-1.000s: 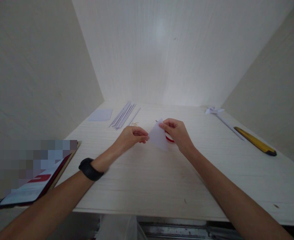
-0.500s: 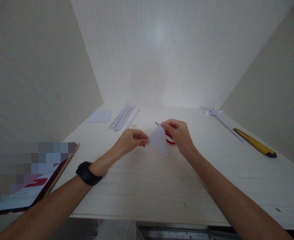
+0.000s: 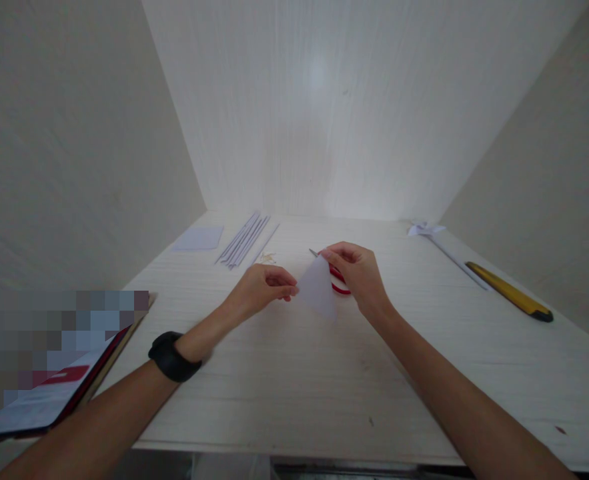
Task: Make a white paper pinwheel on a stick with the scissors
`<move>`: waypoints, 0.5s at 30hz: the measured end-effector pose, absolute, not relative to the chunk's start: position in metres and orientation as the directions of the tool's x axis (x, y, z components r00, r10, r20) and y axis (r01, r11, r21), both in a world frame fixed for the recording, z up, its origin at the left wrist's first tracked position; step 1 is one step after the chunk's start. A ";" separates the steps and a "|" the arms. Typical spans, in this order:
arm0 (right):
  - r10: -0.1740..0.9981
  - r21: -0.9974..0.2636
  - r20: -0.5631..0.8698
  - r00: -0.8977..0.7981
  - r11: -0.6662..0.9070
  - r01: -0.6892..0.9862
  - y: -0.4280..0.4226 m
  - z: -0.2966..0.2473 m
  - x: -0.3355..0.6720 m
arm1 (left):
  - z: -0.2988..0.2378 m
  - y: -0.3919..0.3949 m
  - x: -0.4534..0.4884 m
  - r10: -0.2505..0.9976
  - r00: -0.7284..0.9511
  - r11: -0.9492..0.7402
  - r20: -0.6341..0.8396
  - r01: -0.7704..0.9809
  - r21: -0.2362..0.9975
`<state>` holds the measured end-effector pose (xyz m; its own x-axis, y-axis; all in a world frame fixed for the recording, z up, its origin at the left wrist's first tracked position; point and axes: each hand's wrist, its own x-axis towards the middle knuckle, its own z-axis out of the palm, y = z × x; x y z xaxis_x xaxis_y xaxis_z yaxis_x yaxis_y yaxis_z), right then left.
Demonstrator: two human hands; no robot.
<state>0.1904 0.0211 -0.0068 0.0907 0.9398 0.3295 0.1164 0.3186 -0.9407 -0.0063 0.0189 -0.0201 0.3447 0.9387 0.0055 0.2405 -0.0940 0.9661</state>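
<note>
A small white folded paper triangle (image 3: 317, 288) is held above the middle of the pale wooden table (image 3: 284, 373). My left hand (image 3: 260, 288), with a black band on its wrist, pinches the paper's left corner. My right hand (image 3: 357, 272) pinches its top corner between thumb and fingers. Red-handled scissors (image 3: 338, 280) lie on the table just behind the paper, mostly hidden by my right hand.
Several thin white paper strips (image 3: 244, 240) and a white paper square (image 3: 199, 237) lie at the back left. A white paper pinwheel on a stick (image 3: 439, 237) and a yellow utility knife (image 3: 509, 291) lie at the right. A phone (image 3: 49, 393) rests at the left edge.
The view has tilted slightly, so everything sits a little lower in the picture. Both hands keep their pinch on the paper with hardly any shift.
</note>
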 end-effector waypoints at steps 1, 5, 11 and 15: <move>0.940 -0.942 0.328 0.089 0.318 0.111 0.021 -0.007 0.191 | -0.020 0.019 -0.006 0.938 0.346 -0.090 0.000 0.244 0.966; 0.939 -0.939 0.336 0.068 0.329 0.105 0.021 -0.007 0.192 | -0.020 0.019 -0.005 0.936 0.352 -0.081 -0.007 0.236 0.968; 0.936 -0.936 0.347 0.053 0.342 0.088 0.020 -0.007 0.193 | -0.024 0.021 -0.007 0.926 0.377 -0.095 0.013 0.200 0.975; 0.948 -0.944 0.313 0.054 0.305 0.127 0.022 -0.009 0.193 | -0.024 0.022 -0.008 0.928 0.370 -0.118 0.037 0.198 0.973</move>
<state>0.1931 0.0222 -0.0092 0.0537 0.9482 0.3132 0.1271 0.3047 -0.9439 -0.0083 0.0219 -0.0240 0.3695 0.9285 0.0375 0.1982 -0.1181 0.9730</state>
